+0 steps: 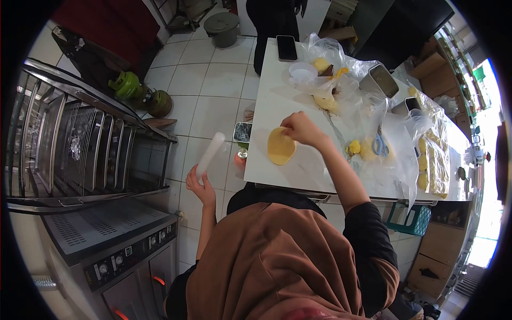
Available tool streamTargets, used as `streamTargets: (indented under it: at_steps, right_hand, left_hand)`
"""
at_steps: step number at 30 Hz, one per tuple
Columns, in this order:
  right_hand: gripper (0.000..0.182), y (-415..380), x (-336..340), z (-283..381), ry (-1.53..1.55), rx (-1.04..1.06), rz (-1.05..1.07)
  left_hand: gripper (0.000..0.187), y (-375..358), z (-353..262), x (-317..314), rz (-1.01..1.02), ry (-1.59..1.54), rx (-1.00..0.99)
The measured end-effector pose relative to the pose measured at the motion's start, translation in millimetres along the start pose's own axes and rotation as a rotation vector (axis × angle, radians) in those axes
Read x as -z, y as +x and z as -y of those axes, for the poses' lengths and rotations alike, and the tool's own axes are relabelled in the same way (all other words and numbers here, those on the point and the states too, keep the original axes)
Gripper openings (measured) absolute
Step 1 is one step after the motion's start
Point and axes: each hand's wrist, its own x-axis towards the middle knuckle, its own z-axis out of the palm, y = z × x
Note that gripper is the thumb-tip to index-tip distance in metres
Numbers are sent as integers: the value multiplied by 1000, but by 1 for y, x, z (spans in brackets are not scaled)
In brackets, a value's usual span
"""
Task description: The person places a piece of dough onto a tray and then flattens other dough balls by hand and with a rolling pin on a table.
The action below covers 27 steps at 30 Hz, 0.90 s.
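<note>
A flat oval of yellow dough point(280, 153) lies near the left edge of the white table point(266, 101). My right hand point(305, 129) is closed at its upper right edge, fingertips pinching the dough. Out to the left, beyond the table edge, my left hand point(200, 188) grips one end of a white rolling pin point(213, 152), which points up and away above the floor. To the right of my right forearm lie a small yellow lump point(354, 146) and blue-handled scissors point(380, 145) on plastic sheeting.
Plastic bags with fillings point(326, 101), a phone point(286, 48) and a metal tin point(380, 81) stand at the table's far side. Dough pieces point(424, 160) line the right. A tray rack point(90, 144) and an oven point(112, 234) are at left. A person point(273, 24) stands beyond.
</note>
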Motion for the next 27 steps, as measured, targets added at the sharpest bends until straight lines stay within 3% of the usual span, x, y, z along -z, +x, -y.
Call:
streamTargets:
  at_steps: [4,7,13,16,20,23,25,27]
  right_hand:
    - [17,-6,34,35,-5,26,-179]
    - [19,-7,7,29,-134,192,-358]
    - [61,-68,-114,-17,-493,153,-78]
    - [78,-68,-94,-10,-255,27,25]
    - [81,-47,-52,4,-85,73,-514]
    - [71,-37,-85,-43,-166,-46,-379]
    - [62,-35,-89,-49,-318,-125,-428]
    - [56,-25,-82,-56,-439,-165,-492]
  left_hand:
    - [33,13,4,-12,8,-107,21]
    - [32,22,2,-24,17,-167,-5]
    - [31,37,-21,-53,100,-177,-59]
    - [30,47,-37,-68,215,-142,-166]
    - [34,64,-72,-85,459,-90,-420]
    - [49,63,-85,-103,625,-11,-529]
    - [55,64,-92,-117,722,33,-484]
    - [58,75,-101,-129,684,135,-553]
